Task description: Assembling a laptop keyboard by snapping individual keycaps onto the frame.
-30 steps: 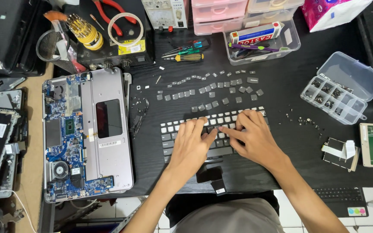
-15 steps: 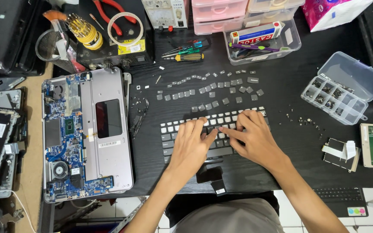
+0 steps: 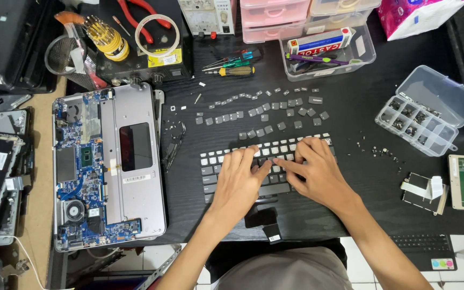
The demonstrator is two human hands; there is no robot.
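On the black counter [image 3: 350, 107], an opened laptop [image 3: 108, 166] lies at the left and a stripped keyboard [image 3: 226, 166] sits near the middle, with loose keycaps [image 3: 264, 115] strewn just beyond it. Both the left hand [image 3: 240, 180] and the right hand [image 3: 318, 172] rest on the keyboard, fingers spread flat, gripping nothing. The step looks like pressing keycaps into their seats; the next move calls for fetching another cap and lining it up squarely.
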